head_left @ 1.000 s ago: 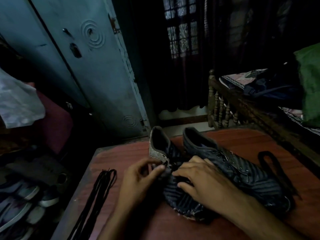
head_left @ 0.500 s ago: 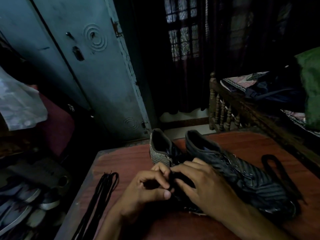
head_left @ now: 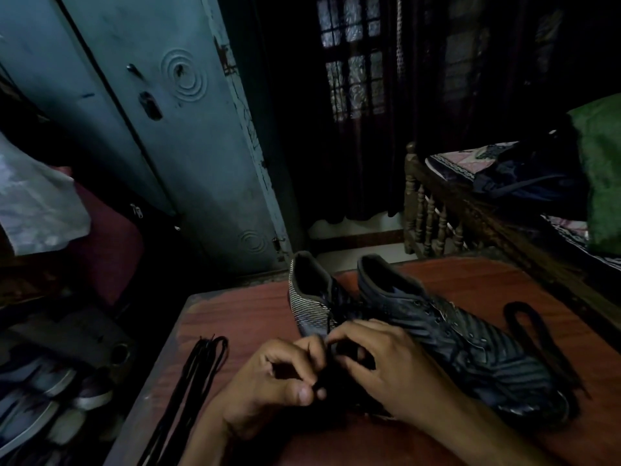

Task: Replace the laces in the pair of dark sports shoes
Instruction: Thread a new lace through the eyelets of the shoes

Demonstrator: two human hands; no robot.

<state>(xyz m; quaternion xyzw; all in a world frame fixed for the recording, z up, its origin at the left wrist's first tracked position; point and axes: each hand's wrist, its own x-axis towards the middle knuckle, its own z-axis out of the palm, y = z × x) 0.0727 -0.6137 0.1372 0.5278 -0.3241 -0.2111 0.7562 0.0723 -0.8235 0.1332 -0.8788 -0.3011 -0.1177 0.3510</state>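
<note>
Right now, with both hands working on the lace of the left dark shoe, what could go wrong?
1. The room is dim and the thin black lace is hard to see against the dark striped left shoe, so an eyelet may be missed.
2. The bundle of thin black laces lies near the red-brown wooden table's edge; an elbow could knock it off.

- shoes (head_left: 470, 344): dark ribbed synthetic, slight sheen, just past fingers (head_left: 349, 334)
- table (head_left: 242, 317): reddish wood-grain laminate, worn edge
- spare laces (head_left: 198, 375): matt black cord, left of fingers
</note>
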